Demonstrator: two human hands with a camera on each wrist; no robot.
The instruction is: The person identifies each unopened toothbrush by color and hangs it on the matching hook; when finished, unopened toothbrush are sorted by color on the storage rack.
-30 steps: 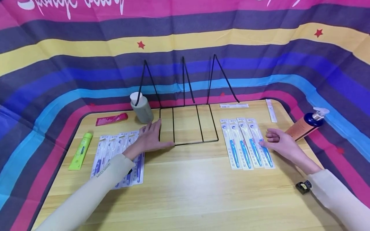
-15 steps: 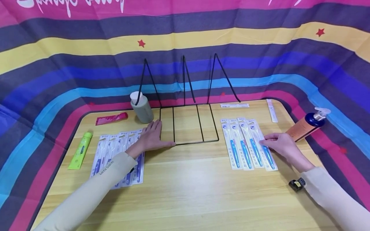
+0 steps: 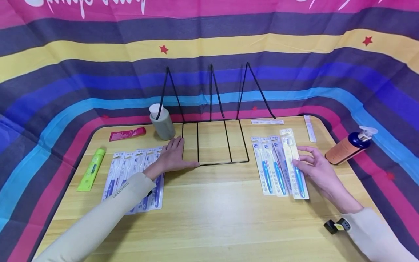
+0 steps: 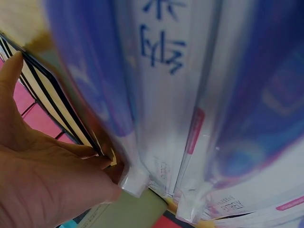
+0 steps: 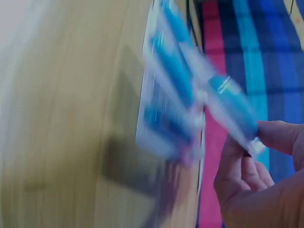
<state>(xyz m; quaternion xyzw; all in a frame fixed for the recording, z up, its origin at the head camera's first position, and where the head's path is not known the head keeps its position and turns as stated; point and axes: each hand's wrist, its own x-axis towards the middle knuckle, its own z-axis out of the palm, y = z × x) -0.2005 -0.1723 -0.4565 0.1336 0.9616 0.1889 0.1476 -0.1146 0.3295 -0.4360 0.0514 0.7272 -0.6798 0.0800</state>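
Observation:
My right hand pinches a packaged blue toothbrush between thumb and fingers. The pack is raised and tilted; the right wrist view shows this toothbrush pack blurred. Several other blue toothbrush packs lie in a row just left of it. My left hand rests with spread fingers at the front left corner of a black wire rack, its thumb at the front wire. Beneath the left forearm lie several purple toothbrush packs, partly covered by the sleeve. The left wrist view shows the left hand beside these packs.
A grey bottle with a white cap stands at the rack's left. Further left lie a red tube and a green tube. An orange pump bottle is at the right. Two thin packets lie near the back edge.
My right hand has taken hold of the rightmost blue toothbrush pack and raised it, tilting it over its neighbour. The left hand stays at the rack's corner.

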